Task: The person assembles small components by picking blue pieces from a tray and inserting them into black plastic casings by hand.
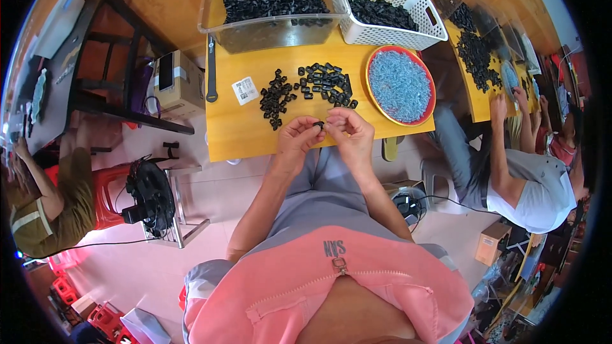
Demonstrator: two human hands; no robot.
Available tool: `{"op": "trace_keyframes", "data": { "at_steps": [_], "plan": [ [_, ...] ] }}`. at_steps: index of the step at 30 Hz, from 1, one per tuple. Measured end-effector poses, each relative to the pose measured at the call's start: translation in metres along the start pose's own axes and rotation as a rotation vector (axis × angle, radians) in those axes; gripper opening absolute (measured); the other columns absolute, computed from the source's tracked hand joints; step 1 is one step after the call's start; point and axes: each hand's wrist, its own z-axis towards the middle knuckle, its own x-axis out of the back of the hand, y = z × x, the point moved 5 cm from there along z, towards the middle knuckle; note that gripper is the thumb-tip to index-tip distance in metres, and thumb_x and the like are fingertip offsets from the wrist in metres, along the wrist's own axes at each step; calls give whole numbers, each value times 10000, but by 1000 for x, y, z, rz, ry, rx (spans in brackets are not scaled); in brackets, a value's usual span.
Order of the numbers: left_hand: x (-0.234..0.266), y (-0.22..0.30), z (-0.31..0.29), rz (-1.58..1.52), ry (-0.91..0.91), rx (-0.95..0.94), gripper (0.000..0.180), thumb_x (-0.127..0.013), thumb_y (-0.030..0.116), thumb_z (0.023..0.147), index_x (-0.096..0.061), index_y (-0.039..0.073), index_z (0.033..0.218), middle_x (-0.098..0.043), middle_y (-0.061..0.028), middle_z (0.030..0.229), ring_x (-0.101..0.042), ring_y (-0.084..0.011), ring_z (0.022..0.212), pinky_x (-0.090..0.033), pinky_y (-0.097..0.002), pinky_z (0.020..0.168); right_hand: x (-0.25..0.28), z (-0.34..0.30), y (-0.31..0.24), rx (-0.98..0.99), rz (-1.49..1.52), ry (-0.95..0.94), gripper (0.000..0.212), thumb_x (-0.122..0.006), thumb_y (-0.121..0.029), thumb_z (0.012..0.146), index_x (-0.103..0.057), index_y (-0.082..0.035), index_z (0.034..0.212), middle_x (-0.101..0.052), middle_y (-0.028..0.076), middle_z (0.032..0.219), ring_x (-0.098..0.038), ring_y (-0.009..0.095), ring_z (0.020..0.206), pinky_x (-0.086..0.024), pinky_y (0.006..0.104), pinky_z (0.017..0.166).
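Observation:
Over the near edge of the yellow table [233, 137], my left hand [298, 139] pinches a small black plastic part [318, 125] between thumb and fingertips. My right hand [352, 135] meets it there, its fingers closed in a pinch close to the part; anything tiny between them is hidden. Just beyond my hands lie a loose pile of small black pieces [275, 99] and, to its right, a group of larger black cylindrical parts [322, 81]. A red-rimmed round bowl [431, 92] at the right holds many tiny clear bluish pieces [400, 86].
At the back stand a clear plastic bin [274, 39] and a white perforated basket [395, 37], both with black parts inside. A white label [245, 90] and black strap [211, 70] lie at the left. People sit at tables on both sides. A fan [150, 194] rests on a stool.

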Motion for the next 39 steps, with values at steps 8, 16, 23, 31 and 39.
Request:
{"op": "trace_keyframes", "data": {
  "at_steps": [8,16,23,31,39],
  "plan": [
    [13,2,-3,-153,20,-44,122,-583,0,792,-571,21,911,-621,-77,841,-620,-146,738,-531,-245,665,-31,-14,-38,480,-585,-70,217,-582,73,704,-609,-13,901,-595,141,790,-590,276,723,-476,305,622],
    [34,27,-15,-207,77,-107,113,-565,-3,804,-553,38,908,-625,-118,866,-625,-162,732,-532,-245,665,-52,53,-4,489,-638,-55,156,-595,5,694,-610,-15,848,-557,125,783,-520,297,743,-440,360,662],
    [35,32,-16,-227,76,-114,119,-563,-16,800,-555,45,903,-624,-115,859,-622,-159,731,-531,-241,659,-71,89,27,449,-912,-258,115,-614,-19,665,-628,-34,778,-525,117,778,-506,296,776,-446,376,687],
    [39,31,-18,-228,94,-106,120,-569,-11,797,-558,48,901,-623,-110,855,-619,-154,724,-531,-239,657,-73,89,23,458,-887,-277,125,-587,10,625,-614,-36,738,-531,117,775,-519,299,782,-455,378,688],
    [42,33,-18,-221,92,-109,132,-579,-8,790,-571,50,908,-626,-115,850,-621,-155,723,-532,-246,665,-79,89,32,456,-848,-339,102,-567,1,650,-614,-36,733,-535,112,771,-533,298,806,-463,380,677]
  ]
}}
